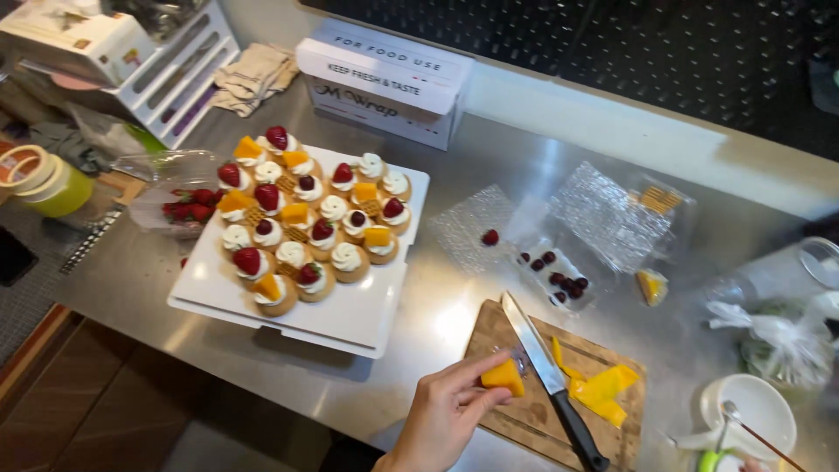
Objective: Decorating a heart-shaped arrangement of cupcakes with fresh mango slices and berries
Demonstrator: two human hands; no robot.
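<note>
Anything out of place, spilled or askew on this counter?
One dark berry lies loose on clear wrap, apart from the other berries. A knife lies across the cutting board beside mango peel, its handle past the edge. The left hand holds a mango piece.

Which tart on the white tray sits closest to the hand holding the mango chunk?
The plain cream-topped tart at the cluster's near-right corner; it carries no fruit, unlike its mango- and strawberry-topped neighbours. The left hand is below it.

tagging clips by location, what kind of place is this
Probably a kitchen prep area: a steel counter, a white tray of cream-topped tarts, a knife on a cutting board, and a hand holding a mango piece.
</note>
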